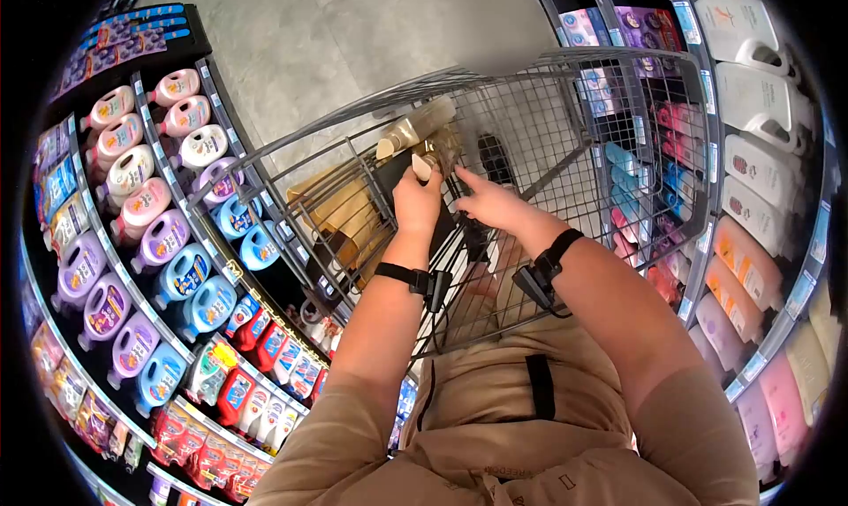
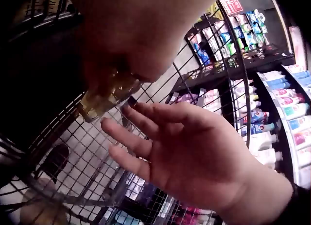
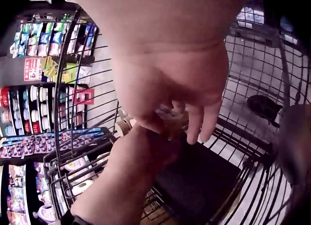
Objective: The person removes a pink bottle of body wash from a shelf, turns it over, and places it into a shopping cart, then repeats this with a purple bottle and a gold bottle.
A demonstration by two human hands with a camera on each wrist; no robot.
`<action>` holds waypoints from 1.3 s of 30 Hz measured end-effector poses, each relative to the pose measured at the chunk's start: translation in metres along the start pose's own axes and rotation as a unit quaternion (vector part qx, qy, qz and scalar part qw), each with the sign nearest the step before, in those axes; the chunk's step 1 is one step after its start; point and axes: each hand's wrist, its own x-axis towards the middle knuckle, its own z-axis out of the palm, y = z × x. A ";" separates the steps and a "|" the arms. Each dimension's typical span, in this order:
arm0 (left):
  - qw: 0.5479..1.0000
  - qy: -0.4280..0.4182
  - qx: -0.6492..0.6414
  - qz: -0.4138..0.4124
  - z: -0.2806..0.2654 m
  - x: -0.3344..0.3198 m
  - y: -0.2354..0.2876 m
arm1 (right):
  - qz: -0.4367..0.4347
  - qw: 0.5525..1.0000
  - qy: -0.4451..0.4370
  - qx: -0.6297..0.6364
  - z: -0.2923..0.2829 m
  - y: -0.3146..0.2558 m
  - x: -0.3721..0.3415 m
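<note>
My left hand is inside the shopping cart and grips a gold, see-through item, whose kind I cannot tell. A pale beige piece shows at its fingers in the head view. Close beside it is my right hand, fingers extended and spread, fingertips near the gold item; its palm shows bare in the left wrist view. Just beyond the hands lies a clear bottle with a gold cap. Under the left hand is a dark, flat-sided box.
Yellow-tan packages lie in the cart's left part. Shelves of detergent bottles curve along the left, and large white jugs line the right. Grey floor stretches ahead of the cart.
</note>
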 end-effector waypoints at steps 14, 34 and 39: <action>0.964 -0.128 0.040 0.230 -0.089 -0.086 0.035 | -0.110 0.978 0.106 -0.141 -0.023 -0.031 -0.092; 0.814 -0.309 0.052 0.489 -0.219 -0.343 0.096 | -0.309 0.919 0.223 -0.100 0.080 -0.018 -0.425; 0.768 -0.363 0.148 0.506 -0.169 -0.397 0.112 | -0.338 0.883 0.303 0.123 0.105 0.046 -0.474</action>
